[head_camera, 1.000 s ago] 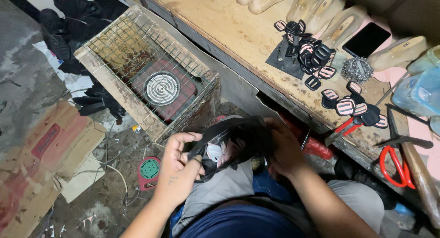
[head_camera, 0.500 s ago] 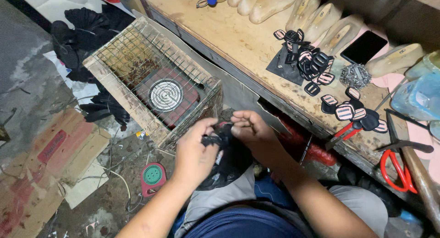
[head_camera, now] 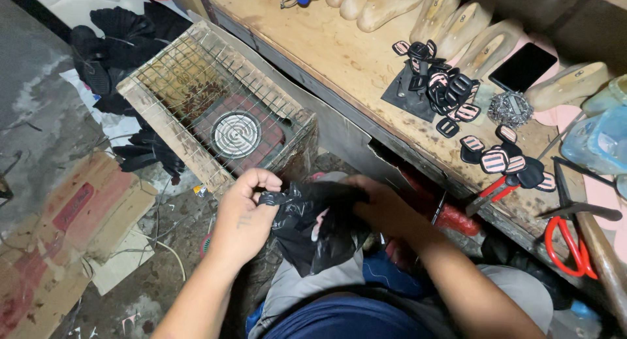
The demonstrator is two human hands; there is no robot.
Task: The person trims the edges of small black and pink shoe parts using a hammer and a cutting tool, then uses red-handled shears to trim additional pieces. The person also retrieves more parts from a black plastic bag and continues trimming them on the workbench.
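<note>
- Crumpled black thin plastic bag (head_camera: 313, 228): glossy, wrinkled, bunched at the top and hanging loose over the person's lap; something pale pink shows through a fold, can't tell what it is.
- Left hand (head_camera: 243, 215): fingers pinched narrow on the bag's upper left edge, thumb against fingertips, holding the plastic.
- Right hand (head_camera: 382, 208): fingers curled into the bag's upper right part, gripping the plastic; fingertips partly hidden by the folds.
- Bag location: between both hands, in front of the knees, just below the corner of the crate, under the bench edge.
- Wooden-framed crate with wire mesh top (head_camera: 196, 104): sits on the floor left of the bench; inside is a red hotplate with a round grey spiral coil (head_camera: 235, 133). Dark debris on the crate bottom around it.
- Worn wooden workbench (head_camera: 326, 51): carries a row of pale wooden shoe lasts (head_camera: 457, 25), a heap of black buckles and pink striped patches (head_camera: 444, 87), a black phone lying flat (head_camera: 522, 66), red-handled pliers (head_camera: 493, 190), red-handled scissors (head_camera: 571, 244).
- Clear bluish plastic container (head_camera: 597, 140) at the right edge; contents not readable.
- Floor left: flattened brown cardboard (head_camera: 59, 228), black fabric scraps (head_camera: 117, 32).
</note>
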